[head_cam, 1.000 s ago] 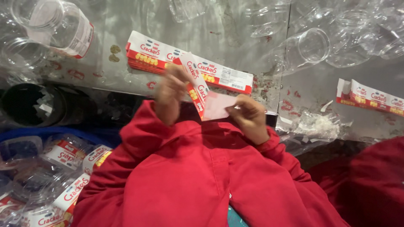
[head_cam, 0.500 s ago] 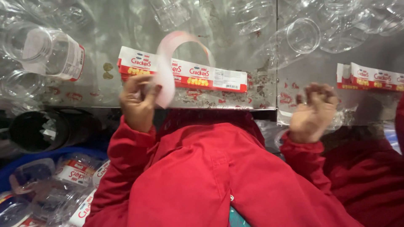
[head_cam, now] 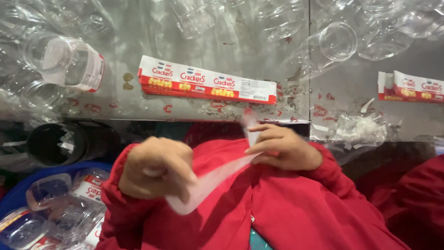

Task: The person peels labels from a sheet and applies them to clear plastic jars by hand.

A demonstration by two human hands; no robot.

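Examining the label-handling step, we found left hand [head_cam: 157,169] and right hand [head_cam: 282,148] pinching a pale strip [head_cam: 210,183], which we judged needed peeling apart.

Packing workshop, steel table [head_cam: 138,106], label stacks [head_cam: 208,84] (clear jars [head_cam: 64,62] everywhere)

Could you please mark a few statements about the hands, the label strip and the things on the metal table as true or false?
1. Both hands hold one pale strip between them. True: the left hand and right hand each grip an end.
2. A stack of red and white labels lies flat on the metal table. True.
3. The right hand rests on that stack. False: it is nearer the body, apart from it.
4. The blue bin at lower left holds cardboard boxes. False: it holds clear plastic jars.
5. The sleeves are green. False: they are red.
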